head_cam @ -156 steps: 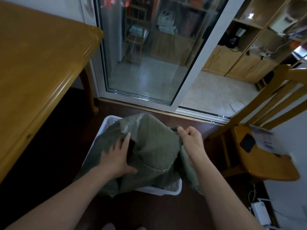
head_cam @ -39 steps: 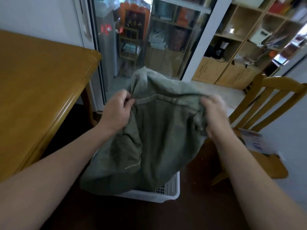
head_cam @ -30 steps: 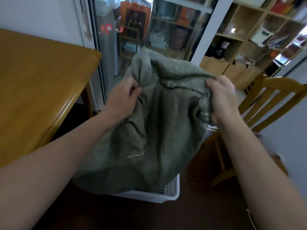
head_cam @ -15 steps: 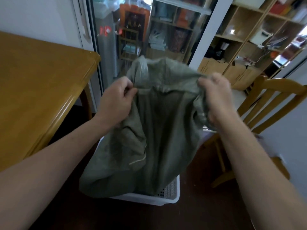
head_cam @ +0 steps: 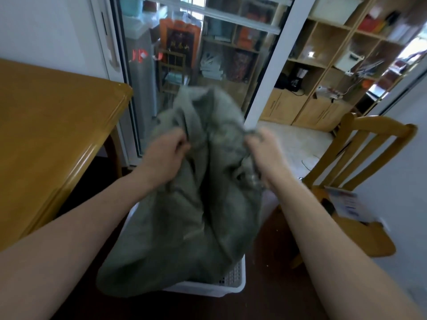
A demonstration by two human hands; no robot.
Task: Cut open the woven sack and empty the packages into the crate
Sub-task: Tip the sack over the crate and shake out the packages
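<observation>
Head view, crumpled woven sack (head_cam: 184, 215), perforated crate (head_cam: 234, 277)

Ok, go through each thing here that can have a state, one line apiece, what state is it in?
woven sack: held up, hanging limp, lower end draped on the crate.
crate: on the floor, mostly covered by the sack; contents hidden.
left hand: gripping the sack's top.
right hand: gripping the sack's top.
sliding glass door: looks slid open, gap to its right.
chair: upright, papers on its seat.

Sack (head_cam: 196, 204) drapes over crate (head_cam: 208, 291) (opening mostly covered); table (head_cam: 46, 135) close left, chair (head_cam: 365, 243) right.
</observation>
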